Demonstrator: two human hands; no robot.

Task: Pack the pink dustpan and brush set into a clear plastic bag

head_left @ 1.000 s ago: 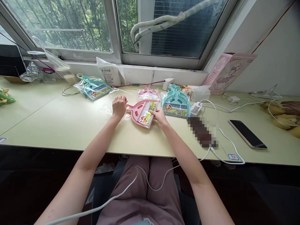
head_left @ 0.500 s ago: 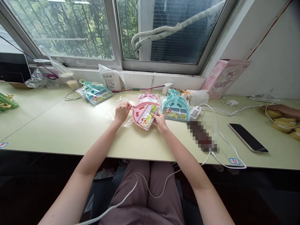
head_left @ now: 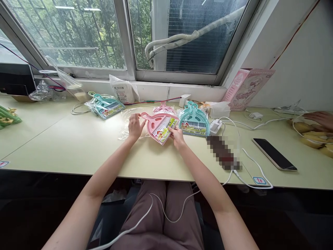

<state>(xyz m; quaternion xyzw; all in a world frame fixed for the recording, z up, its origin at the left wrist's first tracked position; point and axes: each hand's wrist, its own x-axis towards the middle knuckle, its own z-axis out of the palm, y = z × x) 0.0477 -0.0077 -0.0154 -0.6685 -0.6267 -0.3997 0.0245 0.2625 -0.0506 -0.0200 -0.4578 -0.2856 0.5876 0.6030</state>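
Observation:
My right hand [head_left: 178, 136] grips a pink dustpan and brush set [head_left: 154, 122] by its lower right corner, thumb on the printed card. The set is tilted above the table, its handle pointing up and left. Beside that handle, my left hand [head_left: 135, 127] is open, thumb apart from the fingers, over a flattened clear plastic bag [head_left: 125, 131]. Behind the held set lies another pink set [head_left: 163, 108], partly covered by it. Wrapped turquoise dustpan and brush sets lie to the right [head_left: 194, 119] and at the back left [head_left: 106, 104].
A black phone [head_left: 274, 153] and a white charger [head_left: 215, 126] with cables lie on the right. Another person's hand [head_left: 321, 119] rests at the far right edge. A pink box [head_left: 247, 89] stands by the wall. A white cable [head_left: 182, 211] hangs across my lap.
My left hand has let go of the pink set's handle and its fingers have opened. The plastic bag beside it lies flatter. My right hand keeps its hold.

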